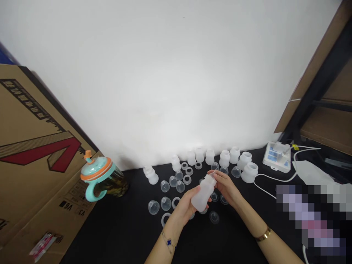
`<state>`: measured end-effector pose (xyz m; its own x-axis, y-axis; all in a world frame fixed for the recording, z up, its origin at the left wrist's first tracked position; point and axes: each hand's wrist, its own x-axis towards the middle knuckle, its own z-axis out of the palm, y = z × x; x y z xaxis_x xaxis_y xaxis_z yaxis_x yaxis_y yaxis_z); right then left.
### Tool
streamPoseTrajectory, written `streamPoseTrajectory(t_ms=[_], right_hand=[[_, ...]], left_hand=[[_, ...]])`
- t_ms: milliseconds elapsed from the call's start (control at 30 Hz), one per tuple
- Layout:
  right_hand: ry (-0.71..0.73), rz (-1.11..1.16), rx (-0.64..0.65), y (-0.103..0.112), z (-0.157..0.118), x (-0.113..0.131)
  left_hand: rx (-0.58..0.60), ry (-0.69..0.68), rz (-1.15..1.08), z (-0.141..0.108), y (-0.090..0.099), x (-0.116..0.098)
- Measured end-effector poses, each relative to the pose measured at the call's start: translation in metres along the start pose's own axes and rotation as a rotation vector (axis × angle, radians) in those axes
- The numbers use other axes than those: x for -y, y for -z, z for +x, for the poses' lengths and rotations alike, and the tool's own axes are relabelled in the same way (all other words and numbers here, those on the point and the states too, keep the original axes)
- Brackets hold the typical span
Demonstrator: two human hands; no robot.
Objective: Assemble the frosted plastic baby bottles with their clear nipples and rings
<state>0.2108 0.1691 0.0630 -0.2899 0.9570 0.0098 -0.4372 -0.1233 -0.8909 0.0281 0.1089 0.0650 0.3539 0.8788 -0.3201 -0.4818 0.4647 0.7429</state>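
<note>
My left hand (184, 207) is wrapped round the body of a frosted white bottle (202, 195), which leans up to the right. At the bottle's neck, my right hand (223, 184) has its fingers closed on a small clear part (213, 173). Around them on the black table lie clear domed caps (165, 203), white rings (187, 179) and clear discs (214, 217). Several open white bottles (224, 158) stand in a row along the wall. One assembled-looking white bottle (151, 175) is at the row's left end.
A teal-lidded jug (106, 176) with dark contents stands at the left, by a cardboard box (30, 146). At the right are a white power strip (276, 157), a white cable (271, 179) and a blurred-out item. The white wall (176, 80) rises behind the black table (123, 234).
</note>
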Motion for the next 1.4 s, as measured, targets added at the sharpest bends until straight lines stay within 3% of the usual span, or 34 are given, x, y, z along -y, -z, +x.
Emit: streamPoseTrajectory(t_ms=[300, 1400], right_hand=[[0.005, -0.038, -0.02, 0.003, 0.002, -0.002], [0.063, -0.147, -0.093, 0.011, 0.007, -0.007]], left_hand=[[-0.019, -0.05, 0.066, -0.003, -0.006, -0.002], [0.003, -0.128, 0.303, 0.006, 0.002, 0.001]])
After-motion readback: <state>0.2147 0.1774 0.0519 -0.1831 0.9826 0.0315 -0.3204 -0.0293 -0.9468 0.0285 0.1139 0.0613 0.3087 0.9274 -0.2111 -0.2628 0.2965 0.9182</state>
